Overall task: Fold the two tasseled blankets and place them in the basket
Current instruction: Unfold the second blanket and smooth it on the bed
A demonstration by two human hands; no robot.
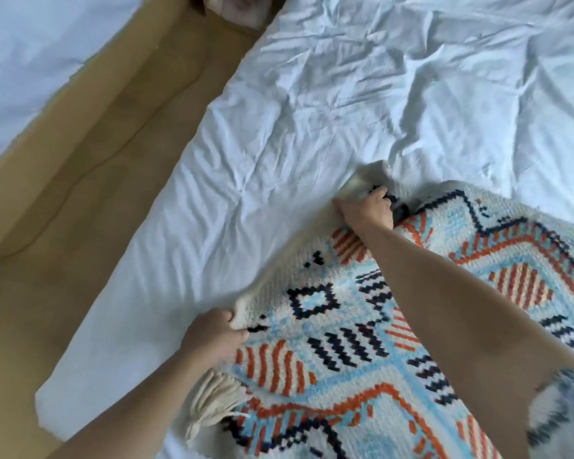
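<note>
Gripping the patterned blanket (362,342) along its upper-left edge with both hands, over the bed (312,111). Left hand (212,336) clenching round the cream edge near the lower corner, fingers curled into the fabric, thumb on top. Right hand (367,208) pinching the same edge farther up at the far corner, fingers curled round a bunched fold (fingertips partly hidden in the cloth). Edge running raised between the two grips, lifted slightly off the white sheet.

Blanket lying across the lower right part of the bed, showing a woven geometric pattern in orange, navy, light blue and cream. Cream tassels (212,402) hanging at the near end, just below the left wrist. Right forearm crossing over the blanket surface.

Blurred blue-and-white fabric (564,409) showing at the lower right edge; identity not determinable.

Tan floor (96,144) running beside the bed on the left, with a second white bedding surface (30,61) beyond it. Brands, labels and writing: nothing legible.
</note>
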